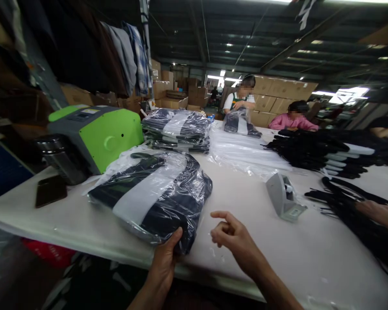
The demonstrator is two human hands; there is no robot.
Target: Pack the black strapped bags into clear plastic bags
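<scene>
While pinching near corner of bagged garment (161,193) in left hand (164,260), thumb on top, holding right hand (233,234) just beside, half open, with nothing visible in grasp. Lying at near edge of table (239,189): could well slide off, given slick film, if gripped too loosely. Below that edge, pale lettering on red item (50,252), too blurred to read. Toward far left corner, label (89,111) on green machine (113,137), unreadable too.

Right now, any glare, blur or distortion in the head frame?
Head view: glare streaks the bagged bundle at the left hand; head view, background: far lights blown out, hanging dark garments sunk in shadow; head view, left edge: soft, stretched-looking.
</scene>
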